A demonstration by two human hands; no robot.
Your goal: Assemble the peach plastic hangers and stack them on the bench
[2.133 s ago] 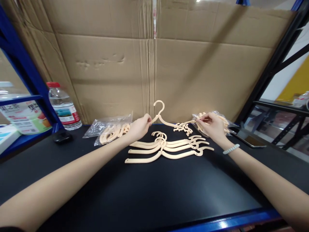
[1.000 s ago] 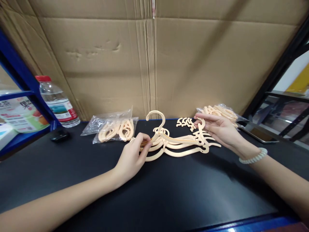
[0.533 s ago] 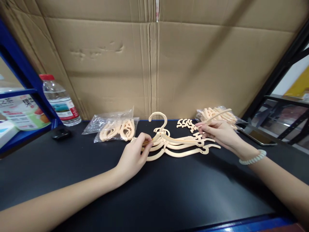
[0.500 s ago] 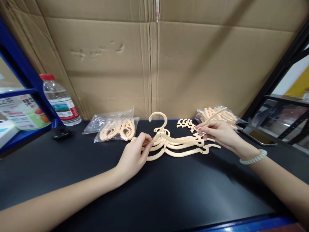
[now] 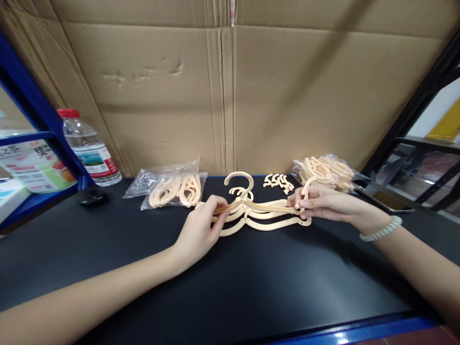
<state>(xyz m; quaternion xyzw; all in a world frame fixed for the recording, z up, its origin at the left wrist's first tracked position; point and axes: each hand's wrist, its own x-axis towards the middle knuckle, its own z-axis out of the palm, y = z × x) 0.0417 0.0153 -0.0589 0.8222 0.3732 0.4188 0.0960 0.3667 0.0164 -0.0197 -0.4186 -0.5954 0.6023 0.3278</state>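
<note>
hangers [image 5: 271,226] on tabletop [image 5: 258,278] | bag [image 5: 158,175] behind left | pieces [image 5: 279,182] behind right | bottle [image 5: 92,158] far left

One held hanger [image 5: 269,209], two plastic bags [image 5: 143,184], one red-capped bottle [image 5: 92,155], one bracelet [image 5: 381,230] and one phone [image 5: 391,201] show.

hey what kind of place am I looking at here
Probably a workbench in a workshop or storeroom, though little of the room shows: a blue rack-style frame, tall cardboard backing and cream hangers grouped together.

The curved plastic hanger [image 5: 266,207] is plain cream. The flat bench [image 5: 251,278] is black, edged blue; the clear plastic bottle [image 5: 94,155] has a red cap [image 5: 68,113].
</note>
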